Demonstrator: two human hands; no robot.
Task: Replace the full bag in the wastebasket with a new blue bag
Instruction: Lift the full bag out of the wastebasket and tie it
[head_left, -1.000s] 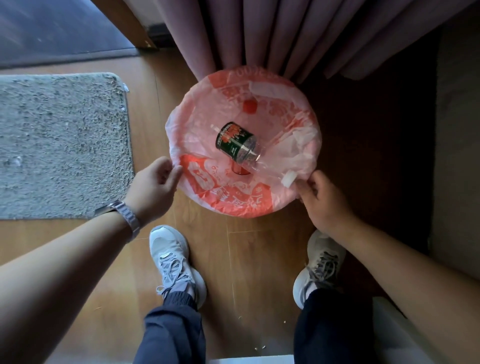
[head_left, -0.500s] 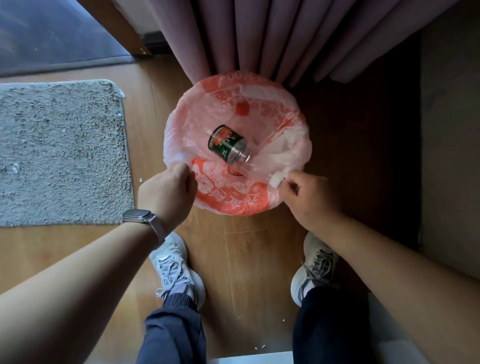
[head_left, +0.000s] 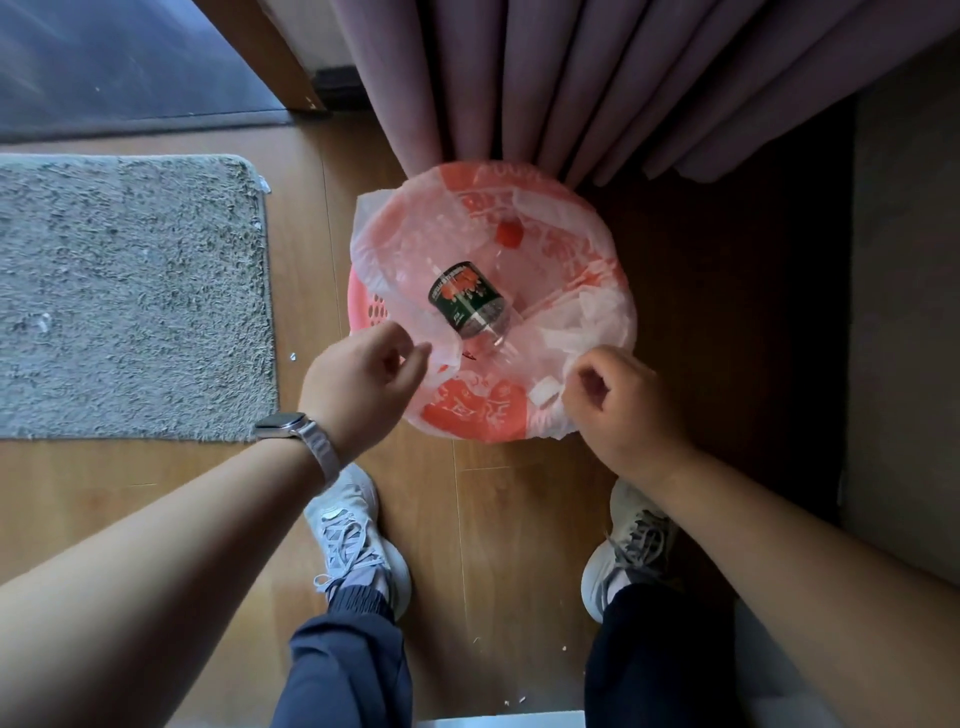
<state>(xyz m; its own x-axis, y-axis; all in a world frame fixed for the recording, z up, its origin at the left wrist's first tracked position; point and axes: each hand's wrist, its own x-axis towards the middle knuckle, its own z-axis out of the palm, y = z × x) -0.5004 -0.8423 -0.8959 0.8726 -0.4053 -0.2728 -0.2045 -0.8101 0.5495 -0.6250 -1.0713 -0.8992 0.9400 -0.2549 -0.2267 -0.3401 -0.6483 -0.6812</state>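
1. A wood-plank floor (head_left: 483, 545) filled the view. A grey shaggy mat (head_left: 130, 296) lay to the left, and a mauve pleated curtain (head_left: 571, 78) hung down at the top.
2. The pink wastebasket (head_left: 366, 309) stood on the floor at the foot of the curtain, just right of the mat and ahead of the person's feet.
3. An orange-and-white plastic bag (head_left: 582, 244) lined it, draped over the rim on the far and right sides. On the left the bag's edge sat inward of the rim, baring the basket's perforated pink wall.
4. Inside the bag, a clear plastic bottle (head_left: 467, 299) with a green label lay on its side near the middle. A red cap (head_left: 508, 235) sat beyond it, and a wad of white paper (head_left: 545, 391) rested at the near edge.
5. The left hand (head_left: 363, 382) pinched the loose left edge of the bag between thumb and fingers, above the near-left rim.
6. The right hand (head_left: 621, 402) had its fingers curled round the bag's near-right edge, just beside the paper wad.
7. A wristwatch (head_left: 288, 428) with a pale band sat on the left wrist.
8. Two grey sneakers (head_left: 358, 535) were planted on the floor nearer the camera than the basket, under dark trousers (head_left: 348, 665).
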